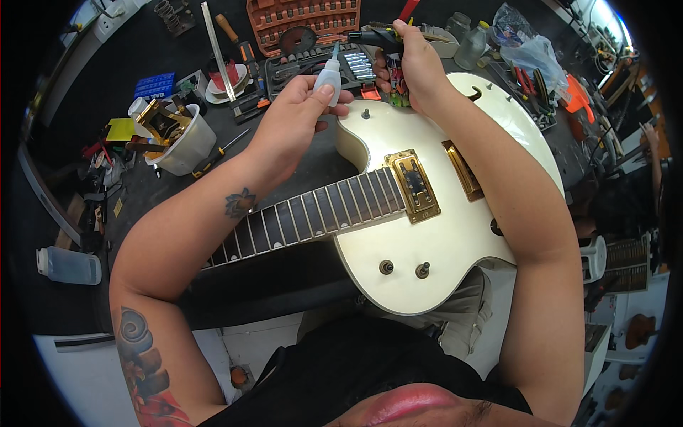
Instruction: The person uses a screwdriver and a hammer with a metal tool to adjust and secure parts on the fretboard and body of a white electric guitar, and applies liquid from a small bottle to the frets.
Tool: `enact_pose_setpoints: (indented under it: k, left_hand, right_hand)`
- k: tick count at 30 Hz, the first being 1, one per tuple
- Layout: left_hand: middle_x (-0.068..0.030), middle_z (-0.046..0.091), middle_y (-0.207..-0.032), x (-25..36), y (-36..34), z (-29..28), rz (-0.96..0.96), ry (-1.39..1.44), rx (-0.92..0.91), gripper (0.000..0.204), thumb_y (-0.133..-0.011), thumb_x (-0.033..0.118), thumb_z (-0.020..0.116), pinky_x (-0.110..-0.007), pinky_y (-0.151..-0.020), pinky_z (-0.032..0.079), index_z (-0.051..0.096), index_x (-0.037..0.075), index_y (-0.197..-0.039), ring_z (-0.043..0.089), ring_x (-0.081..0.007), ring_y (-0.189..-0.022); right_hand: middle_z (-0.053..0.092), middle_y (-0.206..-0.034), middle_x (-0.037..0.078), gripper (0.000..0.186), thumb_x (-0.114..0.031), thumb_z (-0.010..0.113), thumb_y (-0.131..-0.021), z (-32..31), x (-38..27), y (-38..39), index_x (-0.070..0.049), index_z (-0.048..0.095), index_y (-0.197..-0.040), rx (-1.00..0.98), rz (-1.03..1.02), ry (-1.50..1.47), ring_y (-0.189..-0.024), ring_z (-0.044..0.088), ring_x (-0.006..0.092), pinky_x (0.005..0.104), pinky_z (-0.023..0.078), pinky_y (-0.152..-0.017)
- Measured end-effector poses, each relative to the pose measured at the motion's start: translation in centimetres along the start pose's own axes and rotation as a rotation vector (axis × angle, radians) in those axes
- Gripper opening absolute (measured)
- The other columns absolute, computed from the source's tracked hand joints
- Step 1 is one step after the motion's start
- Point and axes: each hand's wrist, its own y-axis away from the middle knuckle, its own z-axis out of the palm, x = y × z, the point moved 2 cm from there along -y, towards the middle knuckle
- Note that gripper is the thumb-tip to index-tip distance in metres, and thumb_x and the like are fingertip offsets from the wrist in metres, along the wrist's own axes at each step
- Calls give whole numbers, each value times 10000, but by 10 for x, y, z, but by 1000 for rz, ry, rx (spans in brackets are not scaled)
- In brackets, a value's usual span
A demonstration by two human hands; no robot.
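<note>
My left hand (pixel 302 107) is closed around a small white squeeze bottle (pixel 329 80), its narrow nozzle pointing up. Opposite it, my right hand (pixel 420 64) grips a black tool with a thin tip (pixel 373 38); its exact kind is unclear. The tip reaches left, close to the bottle's nozzle; whether they touch I cannot tell. Beneath both arms lies a cream electric guitar (pixel 455 256) with gold pickups, strings off. Its dark fretted neck (pixel 306 213) runs left under my left forearm. Some of my right hand's fingers are partly hidden behind the tool.
An orange socket case (pixel 302 18) stands open at the back. To the left are a white tub of gold parts (pixel 191 146), a screwdriver (pixel 220 153) and a clear container (pixel 69 265). Jars (pixel 472 48), plastic bags and pliers crowd the back right.
</note>
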Motion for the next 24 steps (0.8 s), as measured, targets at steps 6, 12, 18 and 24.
enact_pose_setpoints:
  k: [6, 12, 18, 24]
  left_hand:
    - [-64, 656, -1325, 0, -1, 0, -2, 0, 1, 385, -1112, 378, 483, -356, -1023, 396, 516, 72, -1342, 585, -131, -1180]
    - [-65, 657, -1325, -1, -1, 1, -3, 0, -1, 379, -1114, 373, 478, -354, -1017, 396, 517, 71, -1340, 587, -131, -1179]
    - [-68, 658, -1325, 0, -1, 0, -1, -7, 2, 377, -1115, 371, 475, -351, -1012, 395, 518, 68, -1335, 589, -131, -1175]
    - [-67, 658, -1318, 0, -1, 0, -3, -6, 5, 379, -1114, 373, 477, -351, -1009, 397, 518, 67, -1333, 588, -131, -1176]
  right_hand:
    - [552, -660, 52, 539, -497, 415, -1052, -2, 1, 0, -39, 585, -823, -38, 20, 0, -560, 527, 157, 323, 468, -522]
    - [544, -647, 53, 552, -509, 404, -1051, 0, -1, 2, -44, 577, -810, 19, 10, 4, -550, 521, 161, 317, 464, -524]
    - [545, -641, 56, 559, -510, 396, -1052, 1, 0, 1, -42, 584, -811, -20, 28, -10, -540, 519, 164, 316, 460, -524]
    - [544, -634, 59, 566, -509, 384, -1053, 2, -1, 2, -40, 586, -807, 5, 24, 2, -535, 516, 169, 319, 454, -524]
